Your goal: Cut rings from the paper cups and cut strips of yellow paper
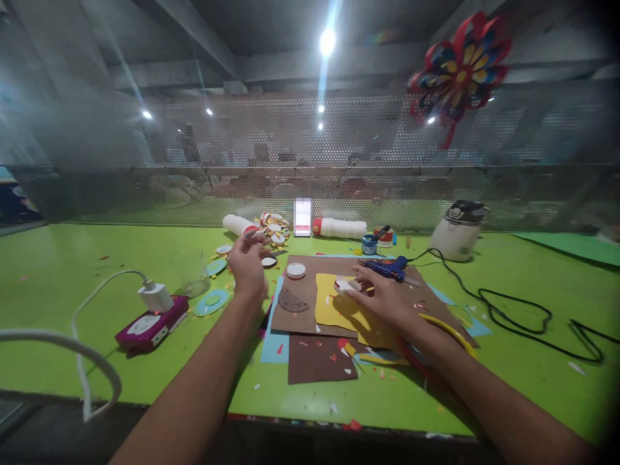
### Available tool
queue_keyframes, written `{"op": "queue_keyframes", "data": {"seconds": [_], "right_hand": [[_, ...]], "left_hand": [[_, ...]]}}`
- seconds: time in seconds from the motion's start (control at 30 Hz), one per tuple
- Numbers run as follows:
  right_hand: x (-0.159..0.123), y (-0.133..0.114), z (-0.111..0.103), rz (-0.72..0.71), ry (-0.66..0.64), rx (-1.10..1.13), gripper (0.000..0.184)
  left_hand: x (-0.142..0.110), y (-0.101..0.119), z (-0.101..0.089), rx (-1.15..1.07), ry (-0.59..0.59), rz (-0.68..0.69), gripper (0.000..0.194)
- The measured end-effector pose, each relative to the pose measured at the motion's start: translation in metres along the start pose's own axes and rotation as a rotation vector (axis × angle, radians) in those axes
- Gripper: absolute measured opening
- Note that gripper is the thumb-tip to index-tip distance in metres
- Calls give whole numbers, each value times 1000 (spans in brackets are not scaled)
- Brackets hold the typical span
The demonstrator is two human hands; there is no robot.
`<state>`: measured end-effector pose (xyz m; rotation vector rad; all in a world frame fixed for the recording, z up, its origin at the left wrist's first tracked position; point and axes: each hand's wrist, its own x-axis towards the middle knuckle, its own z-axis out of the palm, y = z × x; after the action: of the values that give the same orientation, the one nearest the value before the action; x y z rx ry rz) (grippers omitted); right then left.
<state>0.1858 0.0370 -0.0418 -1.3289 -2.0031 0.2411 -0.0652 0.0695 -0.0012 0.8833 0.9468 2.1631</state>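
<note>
My right hand has its thumb and fingers around a small white disc with a red edge, which looks like a cut-off paper cup base. It is over a yellow foam sheet on brown sheets. My left hand reaches forward, fingers loosely bent and apart, with nothing visible in them. Just beyond it lie a stack of white paper cups and a heap of cut paper pieces. A similar white disc and a dark protractor rest on the brown sheet.
A blue glue gun and scissors with red and yellow handles lie at right. A black cable runs past a white appliance. At left are a purple power strip, a clear jar and blue paper discs. A phone stands behind.
</note>
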Motion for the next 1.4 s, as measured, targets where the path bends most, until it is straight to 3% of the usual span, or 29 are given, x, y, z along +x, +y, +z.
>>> {"op": "queue_keyframes", "data": {"seconds": [0.1, 0.23, 0.47, 0.67, 0.77, 0.9, 1.0, 1.1, 1.3, 1.4], "right_hand": [[3, -7, 5, -29, -79, -41, 31], [15, -25, 9, -100, -182, -92, 32], [49, -48, 38, -126, -285, -150, 31], [56, -56, 59, -145, -317, -187, 32], [53, -55, 55, -158, -295, -200, 32], [39, -52, 32, -180, -224, -225, 34], [22, -52, 9, -205, -233, -254, 33], [3, -54, -12, -228, -323, -311, 24], [-18, -49, -31, -313, -506, -503, 21], [-19, -44, -31, -360, -570, -602, 21]], "left_hand": [[20, 14, -11, -46, 147, 65, 27], [34, 19, -19, -76, 220, 46, 28], [29, 4, -17, -50, 162, -37, 24], [29, -4, -18, -19, 148, -70, 25], [28, -6, -19, 3, 124, -74, 25], [24, -11, -18, 76, 60, -74, 19], [18, -17, -16, 191, -39, -77, 24], [8, -24, -11, 347, -212, -74, 33], [-25, -21, 12, 648, -763, -1, 15], [-41, -15, 24, 757, -965, 75, 11]]}}
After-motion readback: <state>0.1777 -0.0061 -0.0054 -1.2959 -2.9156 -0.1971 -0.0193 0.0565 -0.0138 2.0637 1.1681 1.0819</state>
